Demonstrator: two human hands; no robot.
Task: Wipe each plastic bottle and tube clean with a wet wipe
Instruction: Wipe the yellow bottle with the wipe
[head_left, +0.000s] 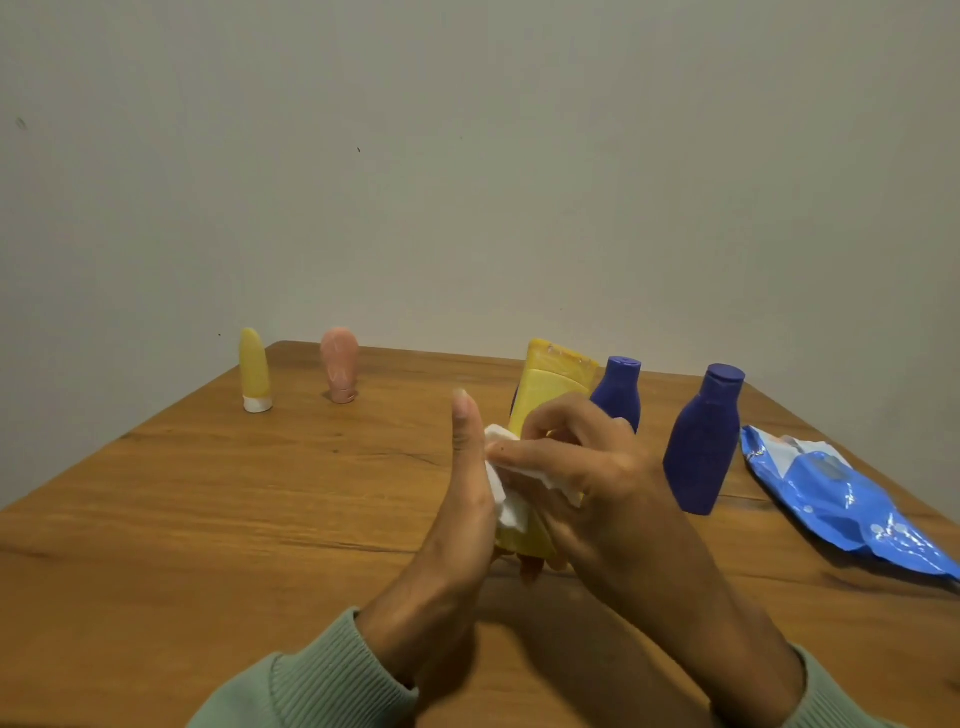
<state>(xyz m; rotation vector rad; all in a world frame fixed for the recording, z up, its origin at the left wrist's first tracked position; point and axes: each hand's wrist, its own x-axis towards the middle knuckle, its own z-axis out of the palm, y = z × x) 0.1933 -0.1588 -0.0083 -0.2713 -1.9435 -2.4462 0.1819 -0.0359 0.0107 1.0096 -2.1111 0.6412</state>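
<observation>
We note L hand grips yellow bottle, fingers wrapped round it; R hand fingers pinch wet wipe onto it. Risk: wet bottle slips, toppling blue bottle just right of fingers.

dim warm light, soft focus (wide-angle bowing at edges)

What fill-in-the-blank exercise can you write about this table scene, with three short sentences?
1. The wet wipe pressed on the yellow bottle by the right hand is ____ in colour.
2. The yellow tube stands on its white ____.
3. Beside the blue wipes pack stand ____ blue bottles.
Missing words: white; cap; two.
</observation>
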